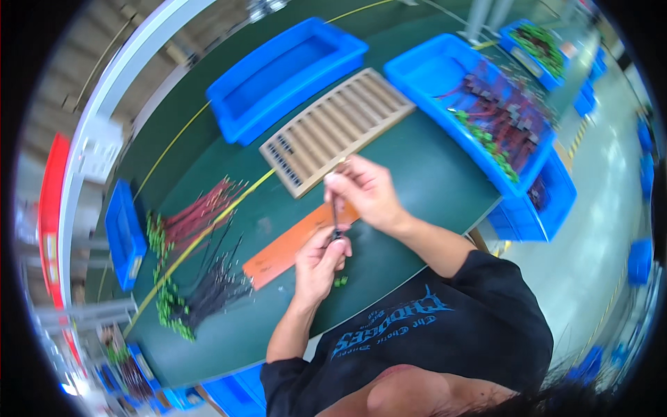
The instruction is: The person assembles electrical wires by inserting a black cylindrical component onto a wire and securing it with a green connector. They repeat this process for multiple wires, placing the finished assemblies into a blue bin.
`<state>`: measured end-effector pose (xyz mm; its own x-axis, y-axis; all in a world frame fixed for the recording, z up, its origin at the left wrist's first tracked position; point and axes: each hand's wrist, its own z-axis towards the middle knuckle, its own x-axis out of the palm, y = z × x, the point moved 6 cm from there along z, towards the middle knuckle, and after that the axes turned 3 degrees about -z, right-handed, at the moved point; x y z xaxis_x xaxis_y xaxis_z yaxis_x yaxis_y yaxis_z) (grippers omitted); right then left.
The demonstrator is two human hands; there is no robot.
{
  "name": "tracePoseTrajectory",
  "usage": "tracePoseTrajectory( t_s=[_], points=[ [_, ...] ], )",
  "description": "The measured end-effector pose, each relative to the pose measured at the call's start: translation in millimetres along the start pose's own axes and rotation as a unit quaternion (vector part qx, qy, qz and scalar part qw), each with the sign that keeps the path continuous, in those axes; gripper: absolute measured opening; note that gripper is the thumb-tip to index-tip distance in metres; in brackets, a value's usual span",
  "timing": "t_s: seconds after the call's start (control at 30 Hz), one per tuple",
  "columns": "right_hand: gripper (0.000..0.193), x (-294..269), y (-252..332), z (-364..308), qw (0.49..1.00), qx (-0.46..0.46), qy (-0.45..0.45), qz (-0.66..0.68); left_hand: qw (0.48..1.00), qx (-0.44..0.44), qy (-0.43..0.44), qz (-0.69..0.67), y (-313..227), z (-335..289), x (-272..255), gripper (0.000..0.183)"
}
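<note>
A short dark cable [335, 214] runs between my two hands above the green table. My left hand [321, 263] is closed around its lower end, where a small black part [338, 235] shows at the fingertips. Higher up, my right hand [367, 189] pinches the upper end; a small brownish tip [341, 164] is at its fingers, too blurred to name. Beneath the hands lies an orange strip [283, 249]. Just beyond my right hand is a slotted wooden tray [333, 132], with small dark parts in its left slots. Small green pieces [340, 281] lie beside my left hand.
Black wires [219, 288] and red wires [201, 212] with green connectors lie at left. An unfilled blue bin [240, 128] stands behind the wooden tray. To the right, another blue bin [417, 66] holds red wires with dark and green parts. A small blue bin [125, 236] sits far left.
</note>
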<state>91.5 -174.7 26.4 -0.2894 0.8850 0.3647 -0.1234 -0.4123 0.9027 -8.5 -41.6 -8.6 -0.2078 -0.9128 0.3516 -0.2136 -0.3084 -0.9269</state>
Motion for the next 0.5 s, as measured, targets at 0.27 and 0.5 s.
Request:
tracePoseTrajectory(
  t_s=[0.27, 0.5],
  points=[
    [0.049, -47, 63, -32, 0.989, -0.068, -0.052, -0.122, 0.912, 0.29, -0.02, 0.288, -22, 19, 42, 0.067],
    [0.034, -245, 194, 55, 0.948, -0.204, -0.242, -0.043, 0.785, 0.366, 0.13, 0.483, 33, 20, 45, 0.055]
  ],
)
